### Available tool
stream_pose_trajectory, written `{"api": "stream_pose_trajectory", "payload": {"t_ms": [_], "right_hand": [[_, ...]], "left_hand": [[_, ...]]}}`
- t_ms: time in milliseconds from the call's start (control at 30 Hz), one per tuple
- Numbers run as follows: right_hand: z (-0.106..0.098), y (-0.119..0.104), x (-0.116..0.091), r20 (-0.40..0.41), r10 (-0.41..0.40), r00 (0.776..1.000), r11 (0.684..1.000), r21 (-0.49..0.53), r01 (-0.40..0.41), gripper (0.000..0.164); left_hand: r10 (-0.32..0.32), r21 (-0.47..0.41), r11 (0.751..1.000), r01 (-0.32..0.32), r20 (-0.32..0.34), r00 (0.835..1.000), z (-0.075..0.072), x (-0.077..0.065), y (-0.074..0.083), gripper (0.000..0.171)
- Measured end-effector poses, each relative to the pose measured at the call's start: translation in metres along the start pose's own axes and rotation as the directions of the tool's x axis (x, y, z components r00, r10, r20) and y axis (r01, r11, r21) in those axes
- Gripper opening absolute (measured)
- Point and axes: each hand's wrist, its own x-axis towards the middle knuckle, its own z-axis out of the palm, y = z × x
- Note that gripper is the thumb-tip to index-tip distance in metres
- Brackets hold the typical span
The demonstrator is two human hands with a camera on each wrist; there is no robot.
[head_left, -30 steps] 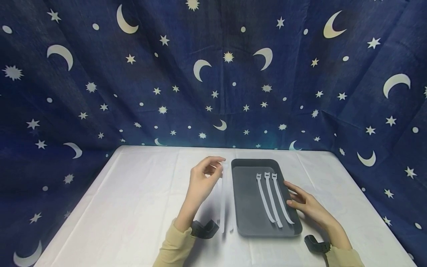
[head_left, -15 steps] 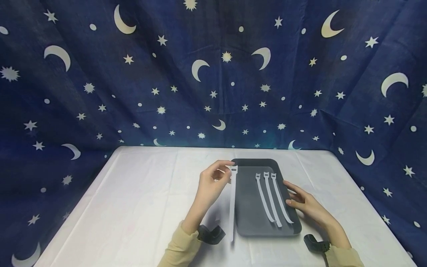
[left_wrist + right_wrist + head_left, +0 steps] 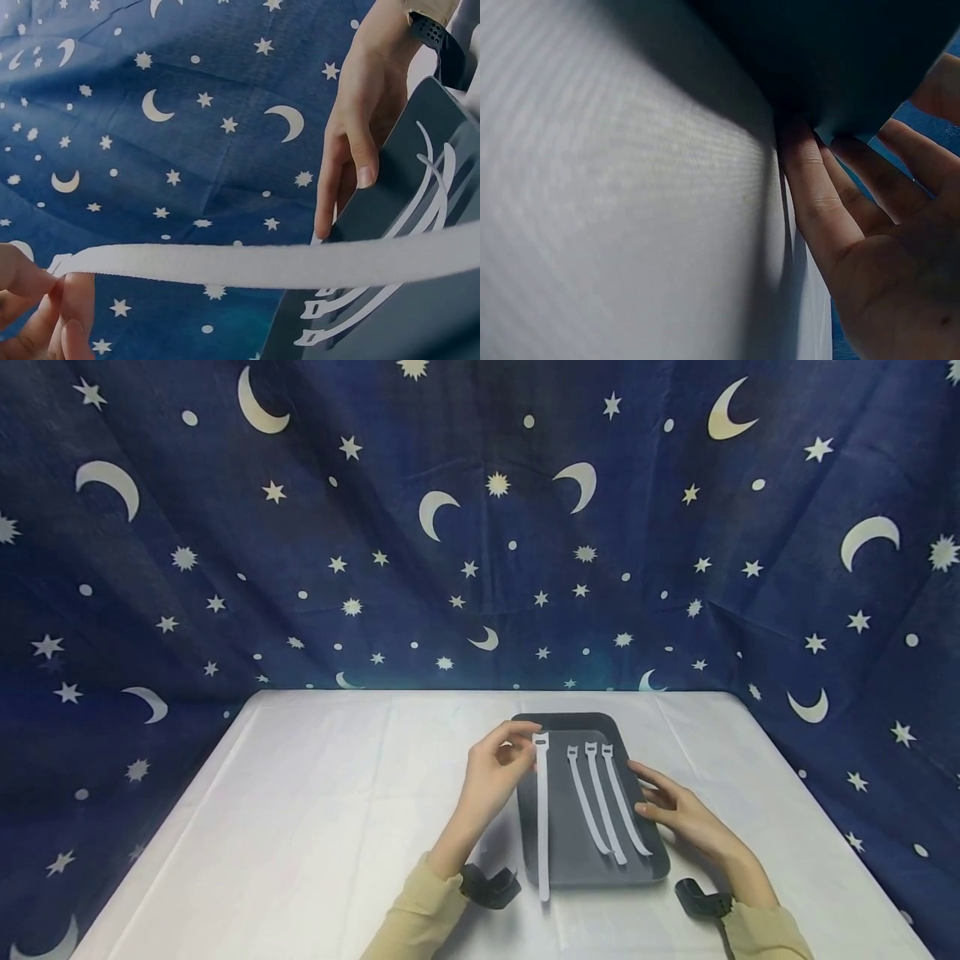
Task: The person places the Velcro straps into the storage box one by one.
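Observation:
My left hand (image 3: 487,777) pinches a white hook-and-loop cable tie (image 3: 543,818) by its slotted head. The tie hangs over the left part of a dark grey tray (image 3: 566,852), its tail reaching past the near rim. In the left wrist view the fingertips (image 3: 58,289) hold its end while the strap stretches across. Inside the tray, toward the right, lie 3 similar cable ties (image 3: 595,802), side by side with heads at the far end. My right hand (image 3: 690,814) holds the tray's right edge, thumb at the rim and fingers reaching under it in the right wrist view.
A white cloth (image 3: 300,827) covers the table. Behind it hangs a dark blue curtain (image 3: 360,527) with moons and stars. Each wrist wears a black camera mount, the left one (image 3: 491,887) close to the tray's near left corner.
My left hand has moved right with the cable tie, from beside the tray to over its left part. The right hand keeps its place at the tray's edge. The head view has shifted slightly.

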Motion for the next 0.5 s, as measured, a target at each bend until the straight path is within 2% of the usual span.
{"api": "stream_pose_trajectory", "payload": {"t_ms": [133, 367, 500], "right_hand": [[0.001, -0.001, 0.001, -0.008, 0.006, 1.000, 1.000, -0.018, -0.006, 0.070], [0.000, -0.001, 0.000, -0.009, 0.006, 1.000, 1.000, -0.025, -0.006, 0.070], [0.000, -0.002, -0.001, -0.010, -0.001, 1.000, 1.000, -0.030, 0.001, 0.069]], "left_hand": [[-0.032, -0.027, 0.999, 0.032, 0.003, 0.999, 0.003, 0.006, 0.000, 0.026], [-0.016, -0.053, 0.998, 0.016, -0.005, 1.000, 0.012, 0.017, -0.005, 0.026], [-0.042, -0.071, 0.997, 0.041, -0.007, 0.999, 0.017, 0.024, -0.007, 0.026]]}}
